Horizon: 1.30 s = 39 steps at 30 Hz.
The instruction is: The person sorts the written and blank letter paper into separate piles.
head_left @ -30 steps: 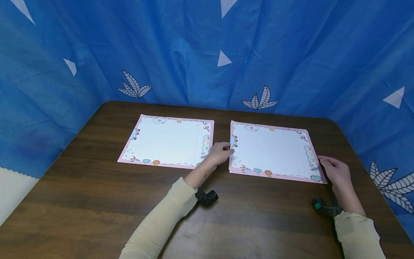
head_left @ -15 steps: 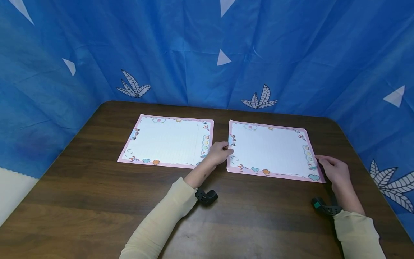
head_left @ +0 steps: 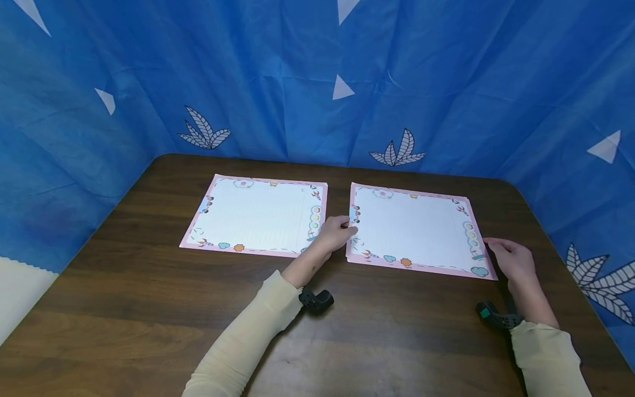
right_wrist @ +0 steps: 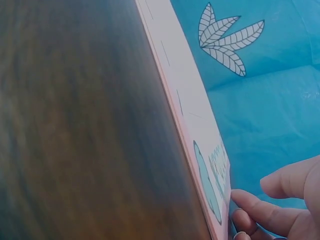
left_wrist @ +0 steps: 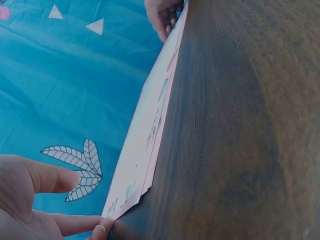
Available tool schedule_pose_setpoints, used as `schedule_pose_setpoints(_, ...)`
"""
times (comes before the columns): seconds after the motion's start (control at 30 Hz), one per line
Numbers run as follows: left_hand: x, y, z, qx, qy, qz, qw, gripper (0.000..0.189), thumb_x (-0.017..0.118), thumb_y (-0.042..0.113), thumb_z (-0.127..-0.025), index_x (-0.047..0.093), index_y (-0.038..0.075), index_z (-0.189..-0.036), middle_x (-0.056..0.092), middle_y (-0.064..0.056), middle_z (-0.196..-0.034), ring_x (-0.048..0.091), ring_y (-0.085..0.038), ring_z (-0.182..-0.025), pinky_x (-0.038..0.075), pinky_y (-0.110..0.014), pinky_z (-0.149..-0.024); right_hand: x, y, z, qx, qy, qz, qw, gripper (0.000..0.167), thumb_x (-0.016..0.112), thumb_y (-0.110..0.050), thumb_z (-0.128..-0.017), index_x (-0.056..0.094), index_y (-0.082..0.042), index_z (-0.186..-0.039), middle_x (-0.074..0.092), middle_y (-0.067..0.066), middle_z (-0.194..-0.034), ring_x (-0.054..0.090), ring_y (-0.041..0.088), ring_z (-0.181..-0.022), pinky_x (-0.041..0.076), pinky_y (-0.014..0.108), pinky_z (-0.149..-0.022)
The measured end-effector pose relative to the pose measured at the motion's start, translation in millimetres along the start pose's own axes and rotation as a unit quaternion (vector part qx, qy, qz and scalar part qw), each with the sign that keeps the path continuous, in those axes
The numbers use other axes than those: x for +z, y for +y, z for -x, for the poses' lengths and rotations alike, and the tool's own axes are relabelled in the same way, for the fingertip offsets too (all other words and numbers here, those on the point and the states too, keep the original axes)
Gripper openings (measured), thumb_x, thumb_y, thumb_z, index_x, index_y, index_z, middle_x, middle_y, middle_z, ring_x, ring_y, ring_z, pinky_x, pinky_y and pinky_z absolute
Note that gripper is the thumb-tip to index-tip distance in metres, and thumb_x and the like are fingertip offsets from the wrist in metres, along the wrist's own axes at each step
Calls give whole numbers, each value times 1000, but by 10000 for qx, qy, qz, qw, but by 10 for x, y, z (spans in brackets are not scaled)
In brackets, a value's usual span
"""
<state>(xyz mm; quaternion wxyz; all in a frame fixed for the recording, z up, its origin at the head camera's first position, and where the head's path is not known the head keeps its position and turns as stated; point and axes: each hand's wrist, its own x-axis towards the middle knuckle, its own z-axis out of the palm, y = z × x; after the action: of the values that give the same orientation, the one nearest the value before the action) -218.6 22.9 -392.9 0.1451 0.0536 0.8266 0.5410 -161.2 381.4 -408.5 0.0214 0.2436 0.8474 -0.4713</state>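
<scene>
A stack of pink-bordered paper sheets with cartoon prints lies on the right side of the table. My left hand is at its left edge, fingertips touching the paper and thumb held apart, as the left wrist view shows. At the opposite edge, my right hand touches the sheets with its fingertips; its thumb stands away from the paper. In the left wrist view, sheet edges are slightly staggered at the near corner. A second set of matching sheets lies to the left, partly behind my left hand.
Both sets rest on a dark brown wooden table. A blue curtain with white leaf and triangle prints hangs along its back and sides. Black devices are strapped to both wrists.
The right stack has slid slightly left, and my right hand has shifted left along with it. My left hand has stayed nearly in place at the stack's left edge.
</scene>
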Motion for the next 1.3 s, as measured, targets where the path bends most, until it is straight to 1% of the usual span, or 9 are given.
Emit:
schedule_pose_setpoints(0.17, -3, -9, -3, 62, -13, 117, 9999, 43, 54, 12, -92, 49, -5, -131, 54, -18, -121, 50, -27, -105, 41, -36, -87, 14, -29, 33, 35, 68, -146, 9999, 60, 30, -38, -100, 32, 7, -141, 21, 32, -144, 20, 47, -127, 17, 62, -100)
schedule_pose_setpoints(0.27, -10, -13, 1, 128, -19, 153, 9998, 43, 54, 11, -91, 50, -6, -130, 55, -18, -120, 50, -27, -105, 41, -36, -87, 14, -33, 29, -3, 165, -189, 9997, 58, 33, -36, -100, 34, 6, -140, 24, 31, -143, 24, 45, -125, 22, 60, -99)
schedule_pose_setpoints(0.37, -17, -9, 10, 126, -24, 151, 9998, 45, 54, 12, -91, 48, -6, -132, 51, -19, -127, 47, -28, -112, 38, -38, -93, 18, -55, 47, -15, 243, -162, 9996, 58, 37, -36, -99, 36, 5, -140, 31, 29, -140, 37, 39, -113, 42, 41, -85)
schedule_pose_setpoints(0.5, -20, -2, 20, 61, -42, 111, 9999, 46, 54, 13, -92, 47, -5, -134, 46, -19, -134, 43, -30, -120, 34, -41, -98, 23, -101, 78, -44, 205, -66, 9998, 60, 39, -38, -98, 34, 2, -142, 34, 28, -138, 43, 31, -102, 38, 21, -60)
schedule_pose_setpoints(0.6, -20, 3, 25, 51, -52, 138, 9999, 46, 54, 13, -92, 48, -5, -133, 46, -18, -135, 42, -30, -121, 34, -41, -99, 35, -139, 97, -111, 105, 36, 9999, 62, 38, -39, -99, 28, 0, -145, 30, 30, -141, 41, 35, -106, 40, 25, -66)
schedule_pose_setpoints(0.73, -17, -5, 24, 110, -9, 271, 9996, 45, 54, 12, -91, 48, -5, -133, 48, -18, -132, 43, -29, -119, 35, -39, -98, 63, -162, 108, -164, 66, 195, 9997, 61, 36, -38, -99, 23, -2, -147, 27, 32, -142, 37, 40, -112, 41, 23, -64)
schedule_pose_setpoints(0.9, -8, -16, 24, 283, 74, 519, 9982, 43, 54, 8, -90, 50, -4, -131, 53, -15, -118, 49, -26, -104, 43, -33, -85, 59, -161, 109, -57, 259, 167, 9995, 58, 37, -38, -99, 28, -5, -146, 27, 29, -143, 37, 40, -114, 39, 26, -67)
schedule_pose_setpoints(1.07, -2, -34, 22, 396, 165, 676, 9968, 43, 56, 5, -90, 49, 0, -132, 53, -9, -100, 51, -21, -87, 43, -26, -71, 62, -163, 121, -83, 440, 67, 9990, 57, 38, -39, -98, 35, -4, -143, 34, 27, -140, 42, 34, -106, 36, 25, -64)
schedule_pose_setpoints(1.3, 10, -54, 5, 495, 316, 486, 9971, 46, 58, 3, -88, 48, 1, -134, 57, -9, -93, 55, -20, -82, 45, -26, -70, 71, -158, 151, -246, 812, 139, 9963, 52, 47, -36, -97, 44, -5, -139, 43, 23, -133, 46, 24, -93, 42, 14, -55)
